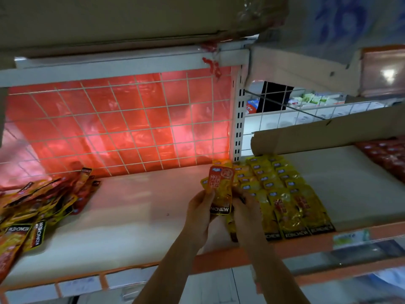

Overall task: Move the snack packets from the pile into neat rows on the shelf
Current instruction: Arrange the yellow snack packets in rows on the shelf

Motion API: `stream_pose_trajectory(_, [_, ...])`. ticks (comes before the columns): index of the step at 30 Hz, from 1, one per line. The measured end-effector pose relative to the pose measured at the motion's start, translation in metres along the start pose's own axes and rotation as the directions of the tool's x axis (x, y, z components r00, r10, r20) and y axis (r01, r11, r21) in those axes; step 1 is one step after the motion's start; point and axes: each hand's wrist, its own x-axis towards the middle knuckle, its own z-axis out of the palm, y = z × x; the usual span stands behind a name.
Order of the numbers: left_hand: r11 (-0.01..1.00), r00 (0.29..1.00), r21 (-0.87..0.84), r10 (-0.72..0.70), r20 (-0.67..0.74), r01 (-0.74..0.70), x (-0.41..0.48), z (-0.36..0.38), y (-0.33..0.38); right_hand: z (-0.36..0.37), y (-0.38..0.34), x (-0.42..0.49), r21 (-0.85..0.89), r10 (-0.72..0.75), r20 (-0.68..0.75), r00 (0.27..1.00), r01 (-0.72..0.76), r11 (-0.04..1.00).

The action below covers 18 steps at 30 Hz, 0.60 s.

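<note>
Gripping a bunch of packets (pixel 220 191) upright just left of the laid rows (pixel 291 194), the left hand (pixel 200 210) clasping the lower end and the right hand (pixel 247 207) curling its fingers round the same bunch from the side nearer the rows. Working, by the look of it, through the placing step: adding to at least 3 overlapping columns lying flat, and drawing on a pile (pixel 37 207) heaped well to the left of the rows.

Needing next, probably, to peel 1 packet off the bunch and lay it flat against the left edge of the rows, black label end toward the front, overlapping like its neighbours.

Stocking a white shelf (pixel 135 200) with an orange front edge (pixel 219 262) running in front of the rows. Facing a wire grid (pixel 140 110) behind and left of the rows, backed by a glowing red sheet (pixel 98 132). Noting a cardboard strip (pixel 328 132) just behind the rows, dark red packets (pixel 385 154) well to their right, and a cardboard box (pixel 131 16) above.
</note>
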Motion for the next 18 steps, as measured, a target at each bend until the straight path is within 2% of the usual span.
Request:
stream_pose_trajectory(2, [0.985, 0.997, 0.162, 0.063, -0.034, -0.057, -0.002, 0.007, -0.004, -0.011, -0.002, 0.006, 0.024, 0.033, -0.021, 0.999, -0.032, 0.999])
stream_pose_trajectory(4, [0.929, 0.991, 0.349, 0.133, -0.016, -0.119, -0.005, 0.012, -0.007, -0.023, -0.003, 0.011, -0.092, 0.016, 0.023, 1.000, -0.014, 0.996])
stream_pose_trajectory(6, [0.884, 0.988, 0.445, 0.156, 0.012, -0.145, -0.008, 0.014, -0.013, -0.034, 0.000, 0.015, -0.184, -0.019, 0.047, 0.999, 0.027, 0.983])
stream_pose_trajectory(9, [0.847, 0.985, 0.516, 0.170, -0.035, -0.128, -0.008, 0.010, -0.025, -0.053, 0.000, 0.023, -0.123, -0.029, -0.058, 0.998, 0.021, 0.992])
stream_pose_trajectory(12, [0.764, 0.987, 0.633, 0.161, 0.005, -0.128, -0.008, 0.002, -0.035, -0.071, -0.003, 0.031, -0.010, -0.037, -0.158, 0.987, 0.035, 0.999])
stream_pose_trajectory(18, [0.687, 0.993, 0.718, 0.096, 0.065, -0.113, -0.016, 0.002, -0.035, -0.084, 0.004, 0.034, 0.070, -0.013, -0.198, 0.980, 0.028, 0.997])
